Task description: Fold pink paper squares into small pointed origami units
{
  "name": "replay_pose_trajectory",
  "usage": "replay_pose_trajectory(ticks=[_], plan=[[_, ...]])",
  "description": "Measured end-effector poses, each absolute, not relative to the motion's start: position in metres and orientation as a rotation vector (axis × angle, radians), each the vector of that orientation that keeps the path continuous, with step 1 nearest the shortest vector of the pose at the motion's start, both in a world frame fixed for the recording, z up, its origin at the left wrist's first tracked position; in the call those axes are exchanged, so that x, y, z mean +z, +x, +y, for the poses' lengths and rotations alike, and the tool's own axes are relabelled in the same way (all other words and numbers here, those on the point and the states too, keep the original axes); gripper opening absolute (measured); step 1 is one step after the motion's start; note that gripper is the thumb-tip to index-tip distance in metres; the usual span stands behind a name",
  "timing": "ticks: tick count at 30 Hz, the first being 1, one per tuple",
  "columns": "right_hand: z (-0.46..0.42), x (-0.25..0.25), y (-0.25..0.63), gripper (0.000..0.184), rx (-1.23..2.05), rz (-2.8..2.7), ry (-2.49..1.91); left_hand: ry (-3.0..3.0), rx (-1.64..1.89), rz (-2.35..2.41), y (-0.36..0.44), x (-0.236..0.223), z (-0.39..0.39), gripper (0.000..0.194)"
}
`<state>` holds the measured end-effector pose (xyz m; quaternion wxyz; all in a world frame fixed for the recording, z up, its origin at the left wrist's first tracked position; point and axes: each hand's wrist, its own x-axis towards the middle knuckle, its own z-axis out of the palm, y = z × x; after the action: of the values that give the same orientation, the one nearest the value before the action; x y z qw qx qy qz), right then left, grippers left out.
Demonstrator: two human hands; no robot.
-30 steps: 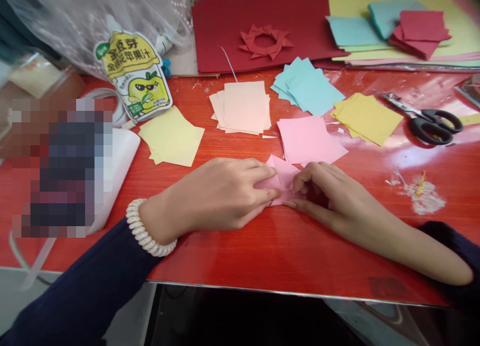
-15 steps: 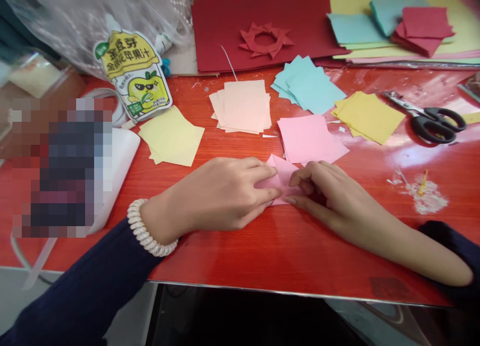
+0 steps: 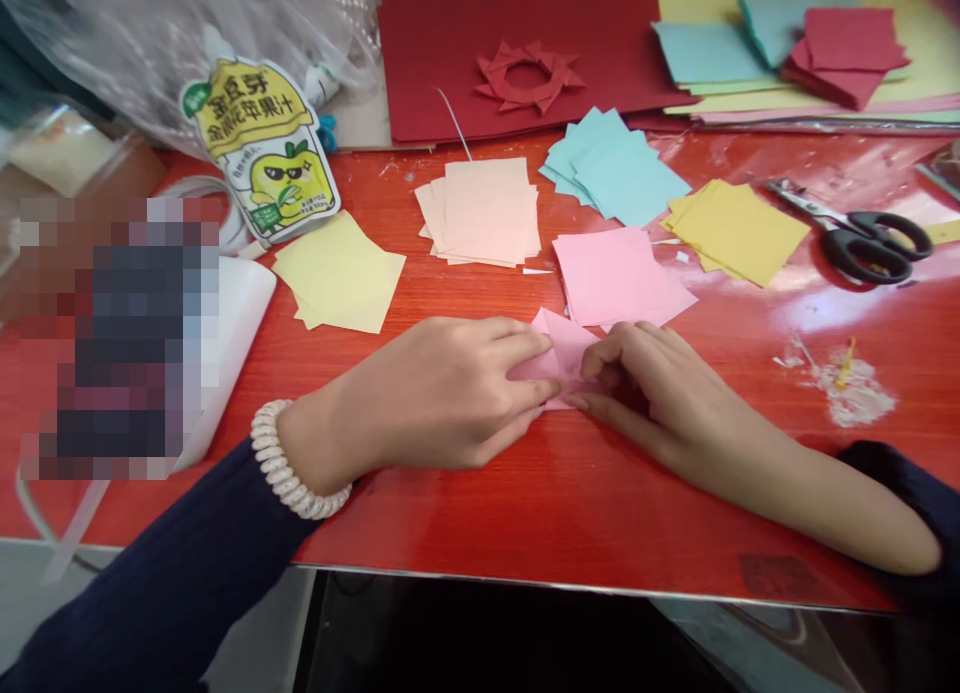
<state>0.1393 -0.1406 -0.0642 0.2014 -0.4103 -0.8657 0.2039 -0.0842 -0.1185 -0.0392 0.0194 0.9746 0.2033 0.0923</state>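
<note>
Left hand [image 3: 457, 393], right hand [image 3: 645, 383] pinching folded pink paper [image 3: 562, 348]; bare tabletop [image 3: 480, 523] toward front edge.

drink pouch [image 3: 281, 178] | clear plastic bag [image 3: 262, 18] behind it | scissors [image 3: 841, 241]

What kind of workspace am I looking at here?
Probably a desk set up for paper craft, perhaps at home: piles of coloured squares such as the blue paper, scissors, and a folded red ring lie beyond the hands, which are on a creased pink sheet.
</note>
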Motion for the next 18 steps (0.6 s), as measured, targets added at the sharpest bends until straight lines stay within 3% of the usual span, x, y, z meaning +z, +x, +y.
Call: replay_pose_trajectory(ticks=[18], plan=[[-0.1372, -0.0693, 0.1427, 0.009, 0.573, -2.464, -1.072, 2.961, 0.301, 0.596, -0.0813, -0.0370, -0.1222, 0.032]])
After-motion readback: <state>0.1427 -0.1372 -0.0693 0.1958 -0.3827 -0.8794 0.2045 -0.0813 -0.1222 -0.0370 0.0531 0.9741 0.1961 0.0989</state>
